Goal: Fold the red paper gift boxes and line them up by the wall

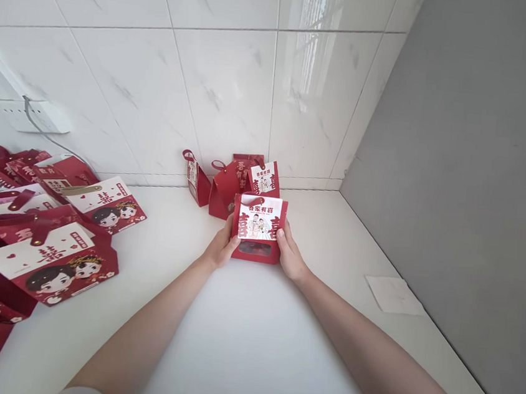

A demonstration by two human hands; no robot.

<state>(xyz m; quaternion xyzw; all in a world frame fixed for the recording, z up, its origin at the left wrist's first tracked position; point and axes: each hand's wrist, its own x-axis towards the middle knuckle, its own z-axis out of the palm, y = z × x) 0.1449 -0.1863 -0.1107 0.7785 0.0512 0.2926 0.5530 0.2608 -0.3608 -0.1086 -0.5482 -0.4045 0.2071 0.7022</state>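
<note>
A red and white gift box [259, 222] with a printed couple, a dark strap on top and a clear window low on its front stands upright between my hands. My left hand [224, 244] presses on its left side, thumb at the front edge. On the opposite side my right hand [291, 254] grips it the same way. The fingers behind the box are hidden. Close behind it are several similar red boxes: a small one with a ribbon loop [198, 179], a plain red one [223, 190] and one with a white printed front [265, 177].
Many red and white gift boxes [63, 260] with cartoon faces crowd the left of the white table [229, 344]. A folded white tissue [394, 295] lies at the right, by a grey panel [463, 168]. Behind is a tiled wall [222, 86] with a socket [36, 117] and cable.
</note>
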